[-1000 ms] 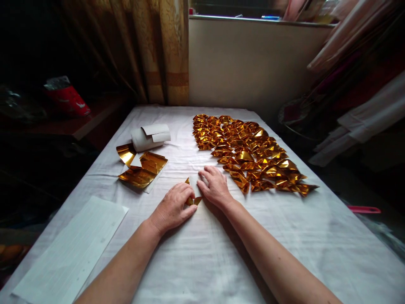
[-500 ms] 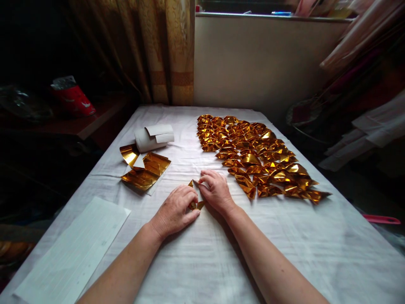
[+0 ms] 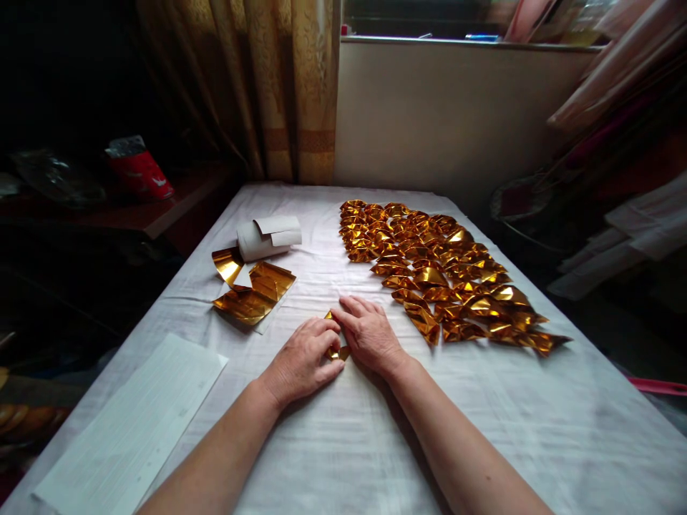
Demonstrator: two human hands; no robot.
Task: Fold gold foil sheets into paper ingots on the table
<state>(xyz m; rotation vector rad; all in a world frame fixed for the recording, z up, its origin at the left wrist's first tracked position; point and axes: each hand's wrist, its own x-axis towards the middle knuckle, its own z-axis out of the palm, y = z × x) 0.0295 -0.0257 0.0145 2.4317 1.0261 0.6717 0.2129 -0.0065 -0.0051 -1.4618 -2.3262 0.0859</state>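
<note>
White-covered worktop [image 3: 300, 458]: at two o'clock, folded gold pieces [image 3: 429, 277]; at ten, gold foil sheets [image 3: 250, 304]; near centre, right hand [image 3: 371, 336], finger closure indiscernible; at its nine o'clock, left hand [image 3: 305, 357], fingers curled around small foil piece [image 3: 344, 352] between the two.

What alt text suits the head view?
Left hand and right hand partly cover a small gold foil piece on a white cloth. Folded gold shapes lie to the right; gold sheets, a white roll and pale paper to the left.
</note>
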